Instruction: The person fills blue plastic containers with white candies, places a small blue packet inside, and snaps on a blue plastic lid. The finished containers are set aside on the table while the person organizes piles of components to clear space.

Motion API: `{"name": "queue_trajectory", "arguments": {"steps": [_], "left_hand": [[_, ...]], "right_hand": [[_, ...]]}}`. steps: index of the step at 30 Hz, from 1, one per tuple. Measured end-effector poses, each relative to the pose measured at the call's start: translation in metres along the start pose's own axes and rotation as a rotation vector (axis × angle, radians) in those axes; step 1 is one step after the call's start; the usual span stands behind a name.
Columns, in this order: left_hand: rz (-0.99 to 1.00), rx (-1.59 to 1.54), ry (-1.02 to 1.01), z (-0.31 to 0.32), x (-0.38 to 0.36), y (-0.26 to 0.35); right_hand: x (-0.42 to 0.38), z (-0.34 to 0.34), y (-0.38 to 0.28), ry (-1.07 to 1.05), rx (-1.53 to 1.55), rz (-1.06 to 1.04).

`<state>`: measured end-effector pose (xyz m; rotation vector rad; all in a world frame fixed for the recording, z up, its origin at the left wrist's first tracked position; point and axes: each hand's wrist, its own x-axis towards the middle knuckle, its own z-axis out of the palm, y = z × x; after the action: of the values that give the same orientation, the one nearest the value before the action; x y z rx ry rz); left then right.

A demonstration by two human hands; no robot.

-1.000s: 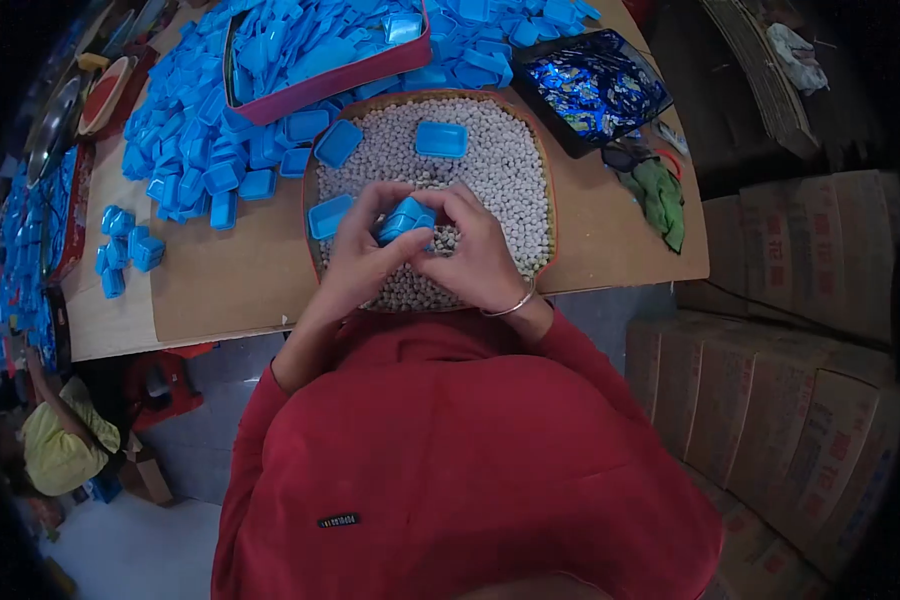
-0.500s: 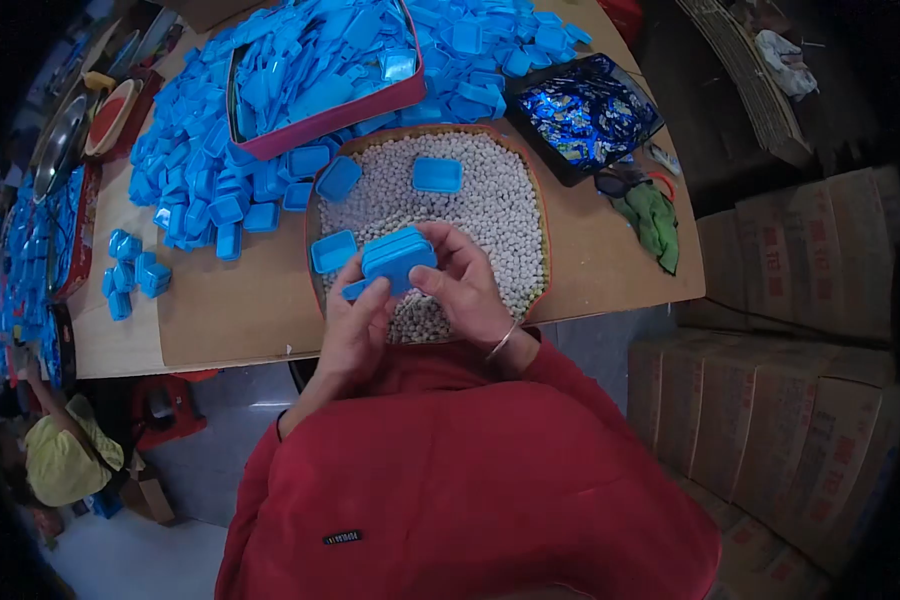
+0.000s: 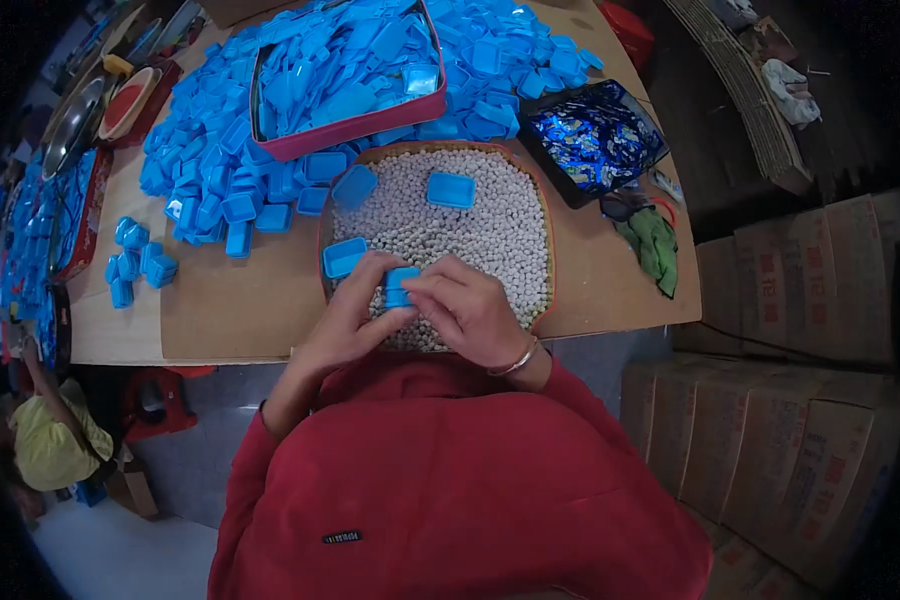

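Observation:
My left hand (image 3: 355, 312) and my right hand (image 3: 468, 310) are both closed on a small blue plastic box (image 3: 401, 287), partly hidden by my fingers. It is held over the near part of a shallow tray (image 3: 551, 262) of round white beads (image 3: 495, 225). One blue open box (image 3: 345, 257) lies in the tray beside my left fingers. Farther back on the beads are another blue box (image 3: 354, 187) at the left and a third blue box (image 3: 451, 190) near the middle.
Behind the tray, a pink-rimmed container (image 3: 360, 133) full of blue pieces stands amid a large blue heap (image 3: 205, 150). A black tray (image 3: 595, 130) of shiny blue foil pieces and a green cloth (image 3: 655, 250) lie right. Cardboard boxes (image 3: 780, 280) are stacked beyond; another person (image 3: 55, 435) is at left.
The stacked-looking blue box in my hands has turned and now shows a narrower side. My right fingers have come over it, and the camera view has shifted slightly.

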<state>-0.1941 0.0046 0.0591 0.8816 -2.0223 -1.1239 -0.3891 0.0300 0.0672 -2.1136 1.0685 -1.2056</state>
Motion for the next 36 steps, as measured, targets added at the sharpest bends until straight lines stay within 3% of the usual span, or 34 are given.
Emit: {"name": "queue_trajectory", "arguments": {"steps": [4, 7, 11, 15, 19, 23, 26, 30, 33, 36], "left_hand": [[-0.07, -0.105, 0.191, 0.028, -0.001, -0.004], [0.124, 0.168, 0.356, 0.037, 0.004, -0.007], [0.147, 0.211, 0.408, 0.035, 0.002, -0.007], [0.169, 0.181, 0.395, 0.033, -0.002, -0.006], [0.248, 0.217, 0.414, 0.032, -0.003, -0.01], [0.318, 0.298, 0.444, 0.033, -0.008, -0.011], [0.285, 0.344, 0.502, 0.032, -0.012, 0.0], [0.24, 0.477, 0.418, 0.031, -0.018, 0.002], [0.185, 0.395, 0.372, 0.021, -0.02, 0.003], [-0.068, -0.053, 0.327, 0.006, -0.031, -0.006]], "right_hand": [[0.005, -0.015, 0.008, -0.071, -0.085, 0.073], [0.008, -0.018, 0.012, -0.194, -0.095, 0.022], [0.007, -0.012, 0.012, -0.212, -0.259, -0.151], [0.002, -0.002, 0.006, -0.112, -0.286, -0.173], [-0.005, 0.004, 0.007, -0.148, -0.328, -0.079], [-0.01, 0.008, 0.01, -0.096, -0.294, -0.199], [-0.013, 0.01, 0.011, -0.086, -0.297, -0.224], [-0.008, 0.011, 0.012, -0.21, -0.358, -0.241], [-0.002, 0.015, 0.012, -0.3, -0.317, -0.157], [-0.001, 0.028, 0.019, -0.256, 0.105, 0.036]]}}
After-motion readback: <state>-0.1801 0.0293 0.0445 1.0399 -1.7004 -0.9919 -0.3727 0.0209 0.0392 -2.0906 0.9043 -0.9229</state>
